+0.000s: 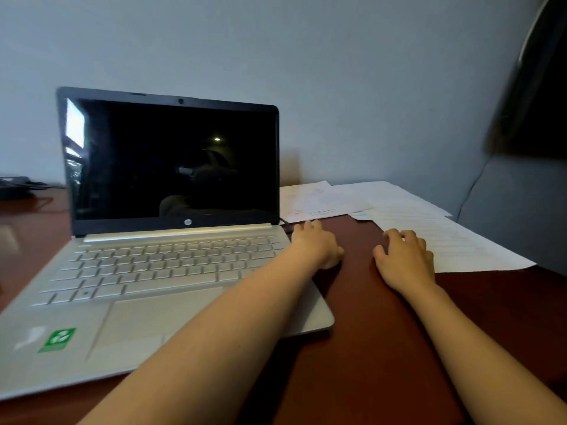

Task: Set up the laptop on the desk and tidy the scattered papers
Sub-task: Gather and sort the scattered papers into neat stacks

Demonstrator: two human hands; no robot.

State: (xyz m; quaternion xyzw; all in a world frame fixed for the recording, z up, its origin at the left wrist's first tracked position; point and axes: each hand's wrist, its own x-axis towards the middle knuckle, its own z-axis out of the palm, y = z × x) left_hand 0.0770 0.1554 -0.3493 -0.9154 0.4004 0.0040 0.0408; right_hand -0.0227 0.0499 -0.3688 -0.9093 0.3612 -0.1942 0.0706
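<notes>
The laptop point(171, 210) half looks done to me: it sits open on the desk point(368, 332), just left of my left hand point(317, 243), silver and flat on the wood, but its screen is dark, so I judge switching it on may remain. The papers point(429, 228) are the part left: white printed sheets lie overlapped and skewed, fanned out beyond both hands. My right hand point(405, 256) is loosely spread, its tips resting on the nearest sheet, pinching nothing. My left hand's fingers curl down by the laptop's far corner; whether they hold anything I cannot tell
</notes>
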